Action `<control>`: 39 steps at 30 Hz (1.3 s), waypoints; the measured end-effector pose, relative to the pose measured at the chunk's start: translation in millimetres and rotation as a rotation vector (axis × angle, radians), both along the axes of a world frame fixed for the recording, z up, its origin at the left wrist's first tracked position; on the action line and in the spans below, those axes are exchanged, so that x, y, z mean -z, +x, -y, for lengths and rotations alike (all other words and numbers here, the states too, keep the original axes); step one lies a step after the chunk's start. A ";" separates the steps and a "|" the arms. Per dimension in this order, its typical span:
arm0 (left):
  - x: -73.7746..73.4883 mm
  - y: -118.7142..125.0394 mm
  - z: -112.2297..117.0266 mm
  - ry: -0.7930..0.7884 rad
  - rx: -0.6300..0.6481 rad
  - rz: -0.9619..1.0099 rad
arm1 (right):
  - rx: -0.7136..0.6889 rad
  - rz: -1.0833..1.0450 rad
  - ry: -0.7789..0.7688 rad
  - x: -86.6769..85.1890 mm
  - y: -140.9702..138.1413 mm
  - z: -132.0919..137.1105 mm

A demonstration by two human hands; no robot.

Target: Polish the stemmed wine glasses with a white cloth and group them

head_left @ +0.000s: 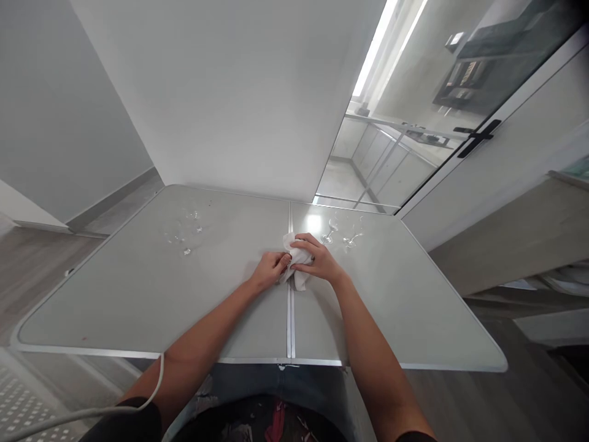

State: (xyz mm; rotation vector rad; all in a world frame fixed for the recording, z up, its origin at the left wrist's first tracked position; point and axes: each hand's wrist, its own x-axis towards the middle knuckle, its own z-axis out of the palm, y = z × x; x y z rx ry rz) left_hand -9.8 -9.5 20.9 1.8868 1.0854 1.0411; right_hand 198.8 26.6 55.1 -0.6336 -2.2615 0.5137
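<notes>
You've got both hands together on the cloth [301,281], right at the middle seam [289,325] of the tabletop [138,294]. Your right hand [319,261] is cupped over it and your left hand [269,270] is pinching its edge. Looks like early days to me: the left splashes [184,233] and the right splashes [343,236] just past your knuckles aren't wiped yet, so most of it is left.
</notes>
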 end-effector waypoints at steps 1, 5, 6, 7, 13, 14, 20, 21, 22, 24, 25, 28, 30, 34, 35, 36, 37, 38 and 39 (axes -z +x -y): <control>-0.3 -0.1 0.8 0.018 0.011 -0.021 | -0.004 -0.009 -0.027 -0.9 0.0 1.1; -0.5 1.4 2.2 0.088 -0.013 -0.143 | 0.056 -0.018 -0.147 -4.8 -4.0 4.2; -0.4 1.7 2.4 0.092 -0.025 -0.156 | 0.087 -0.019 -0.189 -6.2 -5.8 4.7; -0.3 2.0 2.6 0.092 -0.039 -0.161 | 0.121 -0.019 -0.236 -7.5 -7.8 5.0; 4.5 3.3 1.4 0.027 -0.117 -0.036 | 0.367 -0.039 -0.532 -5.7 -19.7 2.9; 6.1 3.9 0.4 0.005 -0.136 0.003 | 0.405 -0.060 -0.558 -3.0 -22.0 2.5; 15.5 11.8 -5.3 -0.255 -0.239 0.245 | 0.723 -0.345 -0.461 18.7 -43.0 8.0; 16.5 13.3 -6.1 -0.304 -0.234 0.295 | 0.756 -0.372 -0.420 21.6 -47.7 10.1; 17.2 14.6 -7.1 -0.329 -0.235 0.345 | 0.766 -0.379 -0.380 24.1 -52.6 12.2; 18.3 16.1 -9.5 -0.301 -0.254 0.439 | 0.716 -0.346 -0.292 28.2 -62.4 16.0; 18.8 16.2 -10.9 -0.265 -0.262 0.481 | 0.668 -0.317 -0.248 30.0 -66.9 17.3; 20.4 14.1 -15.4 -0.201 -0.239 0.618 | 0.510 -0.223 -0.153 35.3 -76.6 18.9; 21.3 12.4 -17.2 -0.197 -0.218 0.735 | 0.408 -0.154 -0.146 39.7 -79.3 18.5; 19.4 14.5 -14.5 -0.214 -0.176 0.883 | 0.338 -0.161 -0.205 50.7 -79.5 16.5; 17.7 16.2 -12.5 -0.242 -0.140 0.893 | 0.380 -0.204 -0.234 52.8 -78.7 15.8; 15.6 18.0 -10.2 -0.277 -0.095 0.897 | 0.433 -0.251 -0.268 54.1 -77.5 14.9; 13.2 19.6 -7.9 -0.308 -0.051 0.897 | 0.481 -0.292 -0.307 54.4 -75.7 13.9; 10.8 20.7 -6.0 -0.323 -0.018 0.886 | 0.509 -0.326 -0.349 53.5 -73.4 12.8; 8.6 21.3 -4.5 -0.320 -0.001 0.866 | 0.513 -0.357 -0.392 51.6 -70.7 11.7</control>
